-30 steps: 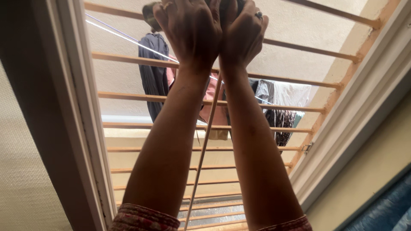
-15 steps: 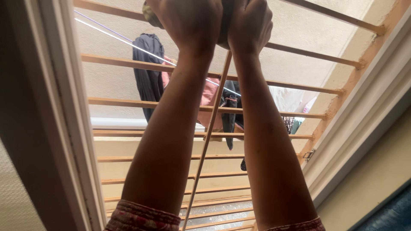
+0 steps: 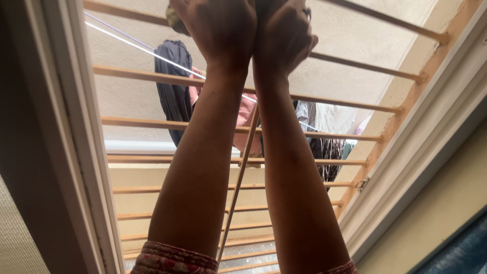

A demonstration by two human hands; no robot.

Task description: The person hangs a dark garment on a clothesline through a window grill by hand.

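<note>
1. Both arms reach up to the window grille (image 3: pixel 350 107), hands pressed side by side.
2. Left hand (image 3: pixel 223 28): grip curled shut on a greenish cloth (image 3: pixel 175 19) at the top bar.
3. Right hand (image 3: pixel 281 33): fingers closed, contents hidden.
4. Dark garment (image 3: pixel 172 91) hangs on the clothesline (image 3: pixel 132 40) outside.

A home — seen at a barred window giving onto a shared yard.

A white window frame (image 3: pixel 76 152) is fitted with a grille of orange bars (image 3: pixel 243 127); beyond it, clothes (image 3: pixel 175 91) are hung on washing lines (image 3: pixel 137 43) — against a plastered outer wall (image 3: pixel 355 45).
</note>
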